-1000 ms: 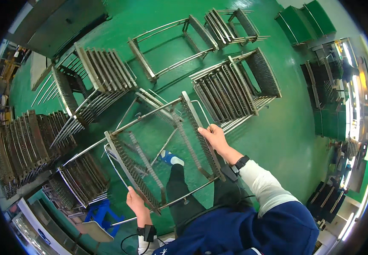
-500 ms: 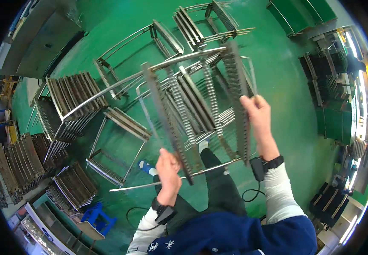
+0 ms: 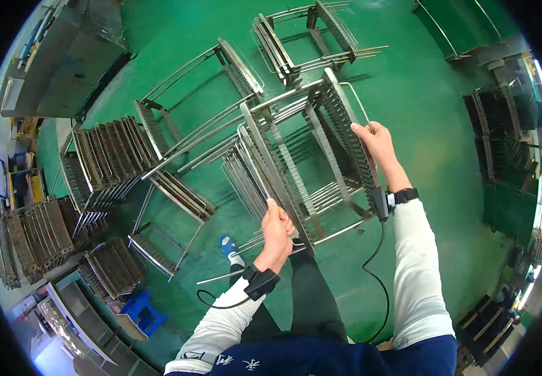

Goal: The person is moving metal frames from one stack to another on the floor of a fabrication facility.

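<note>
A metal rack frame point(image 3: 283, 175), with two toothed side bars joined by long rods, is held in front of me by both hands. My left hand point(image 3: 276, 235) is closed round its left side, low on the toothed bar. On the far right side, my right hand point(image 3: 377, 147) grips the other toothed bar point(image 3: 346, 119), thumb on its edge. Beneath and to the left, more slotted bars and rods point(image 3: 246, 169) of similar racks show close together; whether the held frame touches them I cannot tell. Its long rods reach out toward the left.
Similar frames stand on the green floor point(image 3: 421, 263) ahead: one open rack point(image 3: 308, 37) at the far side, another point(image 3: 158, 128) to the left. Stacked racks point(image 3: 111, 153) line the left, near a blue stool point(image 3: 142, 313). Dark racks point(image 3: 493, 131) stand at the right. Cables hang from both wrists.
Both hands and the held rack have moved slightly right, and the rack has turned a little. My left hand has risen. The bars beneath now show more to the left of the frame.
</note>
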A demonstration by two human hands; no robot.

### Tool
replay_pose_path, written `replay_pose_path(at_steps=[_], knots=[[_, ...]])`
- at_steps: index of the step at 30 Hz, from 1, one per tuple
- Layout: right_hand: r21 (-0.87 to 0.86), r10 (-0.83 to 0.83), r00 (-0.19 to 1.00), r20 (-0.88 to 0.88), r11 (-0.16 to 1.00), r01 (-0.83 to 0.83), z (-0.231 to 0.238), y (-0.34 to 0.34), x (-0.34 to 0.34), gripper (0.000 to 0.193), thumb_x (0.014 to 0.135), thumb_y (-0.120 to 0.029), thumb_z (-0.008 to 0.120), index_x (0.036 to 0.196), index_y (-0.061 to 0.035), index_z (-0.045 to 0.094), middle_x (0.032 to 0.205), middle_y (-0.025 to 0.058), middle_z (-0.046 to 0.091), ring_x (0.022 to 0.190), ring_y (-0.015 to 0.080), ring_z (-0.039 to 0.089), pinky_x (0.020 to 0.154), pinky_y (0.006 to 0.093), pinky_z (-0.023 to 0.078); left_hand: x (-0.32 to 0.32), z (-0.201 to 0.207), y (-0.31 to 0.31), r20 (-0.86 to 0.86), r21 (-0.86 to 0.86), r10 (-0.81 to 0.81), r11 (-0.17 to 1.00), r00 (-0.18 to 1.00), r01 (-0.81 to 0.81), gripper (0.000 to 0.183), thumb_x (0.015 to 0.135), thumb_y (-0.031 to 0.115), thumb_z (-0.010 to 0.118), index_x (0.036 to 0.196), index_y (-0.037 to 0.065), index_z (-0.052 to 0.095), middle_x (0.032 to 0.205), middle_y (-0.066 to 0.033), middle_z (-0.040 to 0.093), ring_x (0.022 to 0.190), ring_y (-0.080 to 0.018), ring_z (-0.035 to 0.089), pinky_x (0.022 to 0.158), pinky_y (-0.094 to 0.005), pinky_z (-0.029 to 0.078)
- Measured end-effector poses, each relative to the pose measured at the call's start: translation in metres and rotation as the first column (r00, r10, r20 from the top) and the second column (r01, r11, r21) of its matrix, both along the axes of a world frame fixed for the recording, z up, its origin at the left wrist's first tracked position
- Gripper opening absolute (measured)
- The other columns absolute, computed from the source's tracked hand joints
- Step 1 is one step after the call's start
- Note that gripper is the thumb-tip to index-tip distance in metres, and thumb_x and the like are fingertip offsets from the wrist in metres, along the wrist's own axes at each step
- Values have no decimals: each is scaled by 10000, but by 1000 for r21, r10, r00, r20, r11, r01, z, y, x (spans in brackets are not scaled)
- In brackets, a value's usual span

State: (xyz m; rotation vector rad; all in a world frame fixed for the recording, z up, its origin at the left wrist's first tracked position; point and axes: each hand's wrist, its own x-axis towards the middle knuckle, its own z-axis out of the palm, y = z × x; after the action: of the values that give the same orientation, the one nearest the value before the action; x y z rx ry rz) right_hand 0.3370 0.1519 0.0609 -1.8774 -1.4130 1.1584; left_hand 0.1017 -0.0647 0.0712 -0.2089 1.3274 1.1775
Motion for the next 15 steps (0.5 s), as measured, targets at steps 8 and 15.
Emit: replay_pose_path(at_steps=[8,15], knots=[[-91,122,938,325,991,-97,-50,30,6,559,712,-548,715,703,4,627,701,190,650,682,310,642,675,414,488,4,-20,30,6,-156,16,988,1000,-15,484,1027,476,411,677,143,382,521,34,283,403,-98,249,381,-269,216],[-63,106,984,145,993,-98,-22,39,-17,545,726,-519,732,623,-17,545,593,116,569,581,211,555,593,380,448,-7,-10,25,-43,-33,32,999,999,-33,485,1022,473,431,674,137,399,529,31,312,425,-97,305,397,-263,258]])
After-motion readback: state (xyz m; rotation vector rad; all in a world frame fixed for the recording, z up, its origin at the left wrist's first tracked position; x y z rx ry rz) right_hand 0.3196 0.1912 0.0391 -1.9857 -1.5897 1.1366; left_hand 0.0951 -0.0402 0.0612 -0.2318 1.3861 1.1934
